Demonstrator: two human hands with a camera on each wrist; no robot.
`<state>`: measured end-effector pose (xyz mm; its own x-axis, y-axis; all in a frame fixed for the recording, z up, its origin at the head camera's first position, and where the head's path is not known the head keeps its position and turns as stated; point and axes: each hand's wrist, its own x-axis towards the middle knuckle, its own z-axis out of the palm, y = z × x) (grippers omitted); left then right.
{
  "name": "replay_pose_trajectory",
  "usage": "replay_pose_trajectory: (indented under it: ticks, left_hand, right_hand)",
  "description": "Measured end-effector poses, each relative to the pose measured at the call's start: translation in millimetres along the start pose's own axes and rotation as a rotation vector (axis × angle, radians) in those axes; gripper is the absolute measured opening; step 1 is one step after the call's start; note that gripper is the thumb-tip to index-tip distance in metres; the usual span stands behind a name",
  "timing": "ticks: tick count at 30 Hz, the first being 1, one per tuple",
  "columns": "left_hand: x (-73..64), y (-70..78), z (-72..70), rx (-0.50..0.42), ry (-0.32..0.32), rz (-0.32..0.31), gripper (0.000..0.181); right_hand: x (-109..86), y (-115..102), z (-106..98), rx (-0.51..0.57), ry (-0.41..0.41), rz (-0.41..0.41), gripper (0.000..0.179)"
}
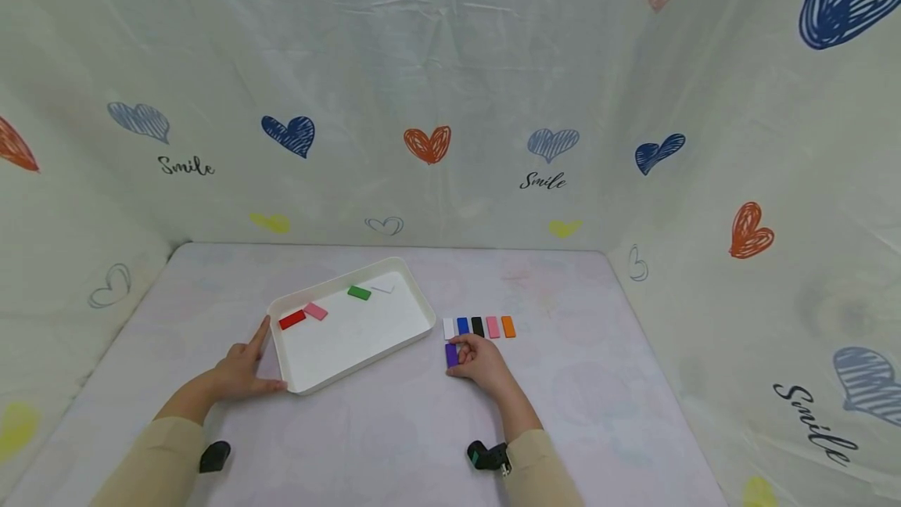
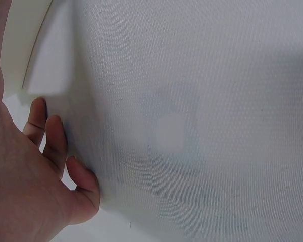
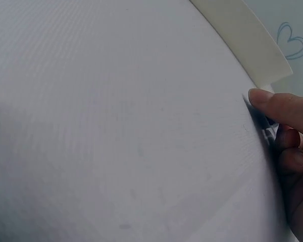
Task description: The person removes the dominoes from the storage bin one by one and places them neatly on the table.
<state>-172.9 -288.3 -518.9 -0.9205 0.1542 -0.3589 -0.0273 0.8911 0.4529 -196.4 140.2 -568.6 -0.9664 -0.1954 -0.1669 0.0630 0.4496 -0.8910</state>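
Your right sleeve (image 1: 545, 472) leads to your right hand (image 1: 480, 360), pinching the purple block (image 1: 451, 356); your spread left hand (image 1: 242, 372) touches the tray (image 1: 352, 346). Right of that hand, four blocks (image 1: 359, 293) lie inside — apparently done; five more (image 1: 478, 326), seemingly remaining, line up beyond your right hand.

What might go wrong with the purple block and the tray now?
The purple block might slip, since the right grip seems to pinch it just by its ends. That grip could also bump the blue block, which sits right beside it. And the tray might slide if the left grip, which touches its edge, pushes too hard.
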Motion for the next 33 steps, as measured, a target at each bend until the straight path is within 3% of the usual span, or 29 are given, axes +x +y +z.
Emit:
replay_pose_trajectory:
  ticks: [33]
  left_hand:
    - [1.0, -0.4, 0.2, -0.001, -0.004, -0.012, 0.133]
  right_hand:
    - [1.2, -4.9, -0.3, 0.004, -0.009, 0.052, 0.044]
